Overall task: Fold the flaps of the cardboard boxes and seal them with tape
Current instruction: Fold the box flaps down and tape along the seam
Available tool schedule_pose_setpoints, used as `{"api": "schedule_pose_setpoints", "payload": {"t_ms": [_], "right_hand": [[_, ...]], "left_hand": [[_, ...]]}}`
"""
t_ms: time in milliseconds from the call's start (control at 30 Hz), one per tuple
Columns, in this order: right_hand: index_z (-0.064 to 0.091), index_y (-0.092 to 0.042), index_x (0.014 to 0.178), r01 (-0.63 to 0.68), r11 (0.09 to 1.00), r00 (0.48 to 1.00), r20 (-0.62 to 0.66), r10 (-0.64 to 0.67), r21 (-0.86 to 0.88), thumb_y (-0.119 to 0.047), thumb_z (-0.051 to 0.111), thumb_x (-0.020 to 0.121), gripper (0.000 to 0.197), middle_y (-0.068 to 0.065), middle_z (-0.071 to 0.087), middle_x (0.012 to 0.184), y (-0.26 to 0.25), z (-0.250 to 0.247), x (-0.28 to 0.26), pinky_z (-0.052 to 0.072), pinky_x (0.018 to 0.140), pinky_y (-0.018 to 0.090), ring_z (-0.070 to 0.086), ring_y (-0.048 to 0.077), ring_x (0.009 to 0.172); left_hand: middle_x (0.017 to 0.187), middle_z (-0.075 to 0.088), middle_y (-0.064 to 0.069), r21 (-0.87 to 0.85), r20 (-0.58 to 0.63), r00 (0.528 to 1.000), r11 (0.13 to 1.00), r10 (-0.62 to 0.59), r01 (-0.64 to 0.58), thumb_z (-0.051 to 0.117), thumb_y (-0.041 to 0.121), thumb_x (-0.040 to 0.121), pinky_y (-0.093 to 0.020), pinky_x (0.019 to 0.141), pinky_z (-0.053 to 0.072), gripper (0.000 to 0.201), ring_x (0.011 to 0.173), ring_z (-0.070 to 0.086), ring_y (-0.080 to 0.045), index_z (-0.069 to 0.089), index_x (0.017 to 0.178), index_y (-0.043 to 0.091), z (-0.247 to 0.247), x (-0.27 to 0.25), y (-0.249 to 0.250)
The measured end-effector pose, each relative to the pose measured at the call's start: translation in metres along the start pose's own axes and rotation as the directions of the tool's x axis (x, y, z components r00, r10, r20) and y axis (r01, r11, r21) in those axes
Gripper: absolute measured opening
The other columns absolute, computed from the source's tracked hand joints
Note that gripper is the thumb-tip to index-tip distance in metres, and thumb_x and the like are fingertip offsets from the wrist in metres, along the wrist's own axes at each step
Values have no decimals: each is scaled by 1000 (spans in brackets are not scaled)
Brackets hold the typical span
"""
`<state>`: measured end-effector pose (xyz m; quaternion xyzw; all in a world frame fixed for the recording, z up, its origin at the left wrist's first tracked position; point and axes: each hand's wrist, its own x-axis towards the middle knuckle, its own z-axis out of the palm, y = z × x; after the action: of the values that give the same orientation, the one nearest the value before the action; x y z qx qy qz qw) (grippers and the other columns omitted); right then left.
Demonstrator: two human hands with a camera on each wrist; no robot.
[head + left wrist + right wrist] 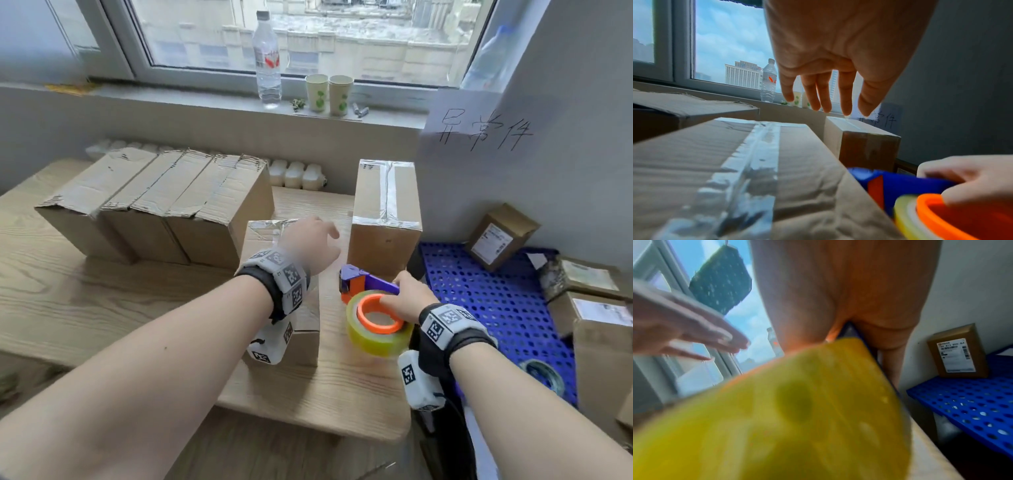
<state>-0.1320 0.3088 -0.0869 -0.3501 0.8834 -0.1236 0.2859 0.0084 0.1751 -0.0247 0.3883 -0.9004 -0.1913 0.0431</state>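
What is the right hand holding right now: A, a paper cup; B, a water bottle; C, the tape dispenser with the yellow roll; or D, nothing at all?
C: the right hand grips the tape dispenser by its purple handle, fingers at the orange core of the yellow roll, while the water bottle and paper cups stand untouched on the windowsill.

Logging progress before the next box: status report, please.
Left hand open above the taped brown cardboard box. Right hand grips the purple-and-orange tape dispenser. Nothing in the way.
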Motion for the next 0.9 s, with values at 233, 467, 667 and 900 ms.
{"api": "schedule_pose_setpoints", "payload": {"t_ms": [233,467,667,900], "right_hand": [[62,-17,94,126,991,986,-113,-119,51,-12,67,70,24,1,63,85,-54,-57,-37,43,61,22,58,17,79],[45,-21,107,262,962,950,-154,-271,-75,-9,64,70,44,-1,55,81,-104,-66,-81,42,62,23,56,21,79],[45,-22,107,339,933,915,-189,-358,-122,-9,64,68,45,4,62,93,-130,-59,-101,54,72,30,61,23,84],[45,-23,107,353,927,907,-198,-372,-126,-8,68,67,49,1,60,86,-148,-51,-122,55,66,29,62,21,78]], "left_hand": [[131,55,-5,-136,-48,992,985,-116,109,47,32,96,-31,100,36,35,122,48,-22,58,124,16,-38,-17,-32],[72,59,-9,-723,257,927,583,-272,372,37,30,102,-25,57,44,40,60,54,-18,52,74,6,-56,-36,-47],[60,65,-6,-858,369,899,286,-236,427,47,24,99,-18,43,52,28,52,62,-13,57,81,5,-74,-55,-61],[44,62,-1,-878,379,904,232,-199,419,47,4,95,-16,43,51,24,38,59,-6,58,74,3,-88,-79,-76]]}}
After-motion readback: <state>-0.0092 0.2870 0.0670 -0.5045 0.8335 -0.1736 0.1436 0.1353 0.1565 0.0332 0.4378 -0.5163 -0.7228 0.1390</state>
